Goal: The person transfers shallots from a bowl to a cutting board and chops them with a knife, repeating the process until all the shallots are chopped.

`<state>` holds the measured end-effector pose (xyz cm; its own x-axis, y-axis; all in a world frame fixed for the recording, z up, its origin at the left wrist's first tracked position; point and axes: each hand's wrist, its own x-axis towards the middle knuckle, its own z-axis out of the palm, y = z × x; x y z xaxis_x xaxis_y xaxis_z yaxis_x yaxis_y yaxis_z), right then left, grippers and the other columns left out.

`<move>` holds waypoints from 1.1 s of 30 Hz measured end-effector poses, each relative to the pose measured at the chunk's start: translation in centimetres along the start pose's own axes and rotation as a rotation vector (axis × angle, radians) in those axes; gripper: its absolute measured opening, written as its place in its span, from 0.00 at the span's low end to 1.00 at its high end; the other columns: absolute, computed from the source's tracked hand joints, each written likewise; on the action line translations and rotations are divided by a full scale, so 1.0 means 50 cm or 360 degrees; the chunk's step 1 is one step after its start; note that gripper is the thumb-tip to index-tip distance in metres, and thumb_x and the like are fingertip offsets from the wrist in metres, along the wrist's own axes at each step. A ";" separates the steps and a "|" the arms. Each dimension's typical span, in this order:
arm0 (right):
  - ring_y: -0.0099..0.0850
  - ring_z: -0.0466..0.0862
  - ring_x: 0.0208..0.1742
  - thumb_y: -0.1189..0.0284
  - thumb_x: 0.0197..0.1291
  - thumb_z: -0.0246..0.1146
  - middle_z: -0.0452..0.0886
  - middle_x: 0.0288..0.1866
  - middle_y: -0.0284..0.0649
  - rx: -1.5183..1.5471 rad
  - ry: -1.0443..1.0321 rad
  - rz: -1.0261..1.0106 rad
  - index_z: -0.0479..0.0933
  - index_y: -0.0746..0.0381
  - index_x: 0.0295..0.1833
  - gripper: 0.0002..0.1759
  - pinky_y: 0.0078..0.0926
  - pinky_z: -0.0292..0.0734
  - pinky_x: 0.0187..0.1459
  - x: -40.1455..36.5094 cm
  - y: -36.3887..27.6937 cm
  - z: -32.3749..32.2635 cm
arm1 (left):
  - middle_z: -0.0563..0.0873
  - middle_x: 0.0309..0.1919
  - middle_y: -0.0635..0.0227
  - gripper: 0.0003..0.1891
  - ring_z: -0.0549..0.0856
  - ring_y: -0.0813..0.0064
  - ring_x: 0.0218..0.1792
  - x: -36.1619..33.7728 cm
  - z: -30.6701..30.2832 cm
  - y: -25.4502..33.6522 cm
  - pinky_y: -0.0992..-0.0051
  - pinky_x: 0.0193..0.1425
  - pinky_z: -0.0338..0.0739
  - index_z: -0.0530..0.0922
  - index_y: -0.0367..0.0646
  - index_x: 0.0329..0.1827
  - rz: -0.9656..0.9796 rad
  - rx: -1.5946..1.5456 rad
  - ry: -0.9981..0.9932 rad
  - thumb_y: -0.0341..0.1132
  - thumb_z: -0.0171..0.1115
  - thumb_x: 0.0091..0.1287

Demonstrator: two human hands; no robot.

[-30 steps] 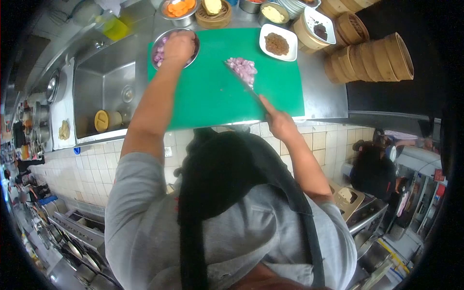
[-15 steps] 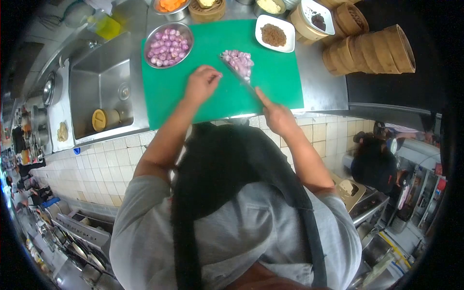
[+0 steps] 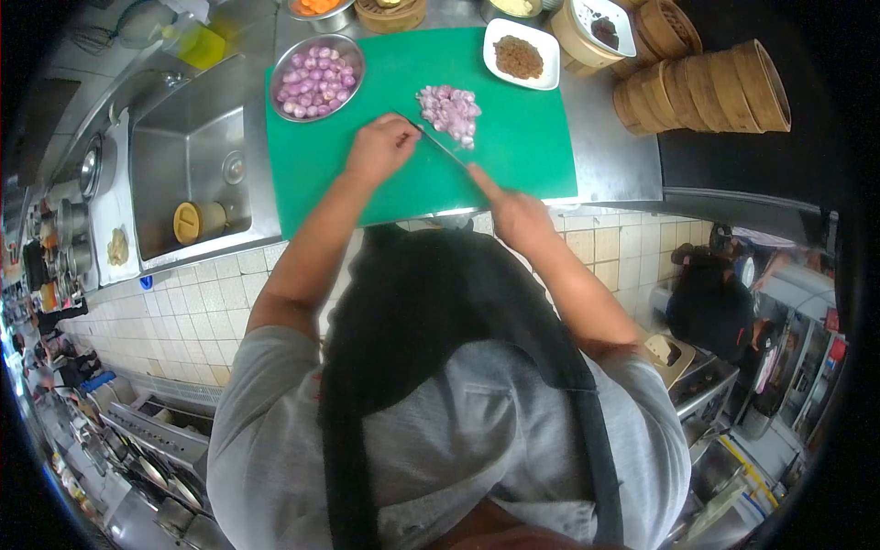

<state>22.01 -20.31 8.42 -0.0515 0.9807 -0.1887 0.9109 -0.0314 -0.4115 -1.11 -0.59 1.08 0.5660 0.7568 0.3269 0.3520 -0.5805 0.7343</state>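
Observation:
My right hand (image 3: 519,216) grips a knife (image 3: 444,148), its narrow blade pointing up and left across the green cutting board (image 3: 513,165). The front of the blade reaches the curled fingers of my left hand (image 3: 381,147). Whatever those fingers hold, if anything, is hidden by them. Just beyond the blade lies a pile of cut shallots (image 3: 451,112). A steel bowl (image 3: 357,82) of whole peeled shallots (image 3: 314,82) stands on the board's upper left, above my left hand. At the upper right corner a white square dish (image 3: 548,78) holds brown minced food (image 3: 518,57).
A steel sink (image 3: 188,147) with a yellow-lidded container (image 3: 189,223) lies left of the board. Stacked bamboo steamers (image 3: 706,92) stand at the right. Behind the board are a bowl of orange pieces (image 3: 316,5) and other containers. Another person (image 3: 708,307) is at the far right.
The knife has moved left from the edge of the cut shallots to my left fingers. My left hand has shifted slightly, its fingers now at the blade.

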 end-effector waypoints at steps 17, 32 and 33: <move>0.58 0.90 0.41 0.83 0.61 0.60 0.90 0.43 0.58 -0.0040 0.0029 -0.0027 0.64 0.44 0.89 0.49 0.56 0.85 0.47 -0.003 -0.018 -0.012 | 0.93 0.41 0.64 0.03 0.93 0.62 0.38 -0.002 0.002 -0.002 0.64 0.45 0.90 0.91 0.45 0.40 0.0029 0.0106 0.0043 0.30 0.75 0.66; 0.58 0.90 0.47 0.84 0.62 0.58 0.90 0.49 0.60 -0.0008 -0.0119 0.0033 0.60 0.45 0.90 0.50 0.54 0.86 0.51 0.013 -0.023 -0.011 | 0.93 0.43 0.65 0.03 0.93 0.65 0.37 -0.007 -0.003 -0.001 0.67 0.43 0.90 0.92 0.44 0.40 0.0027 0.0047 0.0078 0.28 0.75 0.65; 0.58 0.90 0.47 0.84 0.62 0.58 0.90 0.48 0.60 -0.0019 -0.0084 0.0024 0.60 0.45 0.90 0.50 0.55 0.86 0.51 0.010 -0.024 -0.017 | 0.93 0.43 0.65 0.03 0.93 0.65 0.37 -0.006 -0.002 -0.004 0.67 0.44 0.90 0.91 0.44 0.40 0.0011 0.0034 0.0049 0.28 0.75 0.65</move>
<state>21.23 -19.63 9.57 -0.0591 0.9685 -0.2417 0.9166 -0.0433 -0.3974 -1.43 -0.69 0.91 0.5453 0.7616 0.3502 0.3646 -0.5917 0.7190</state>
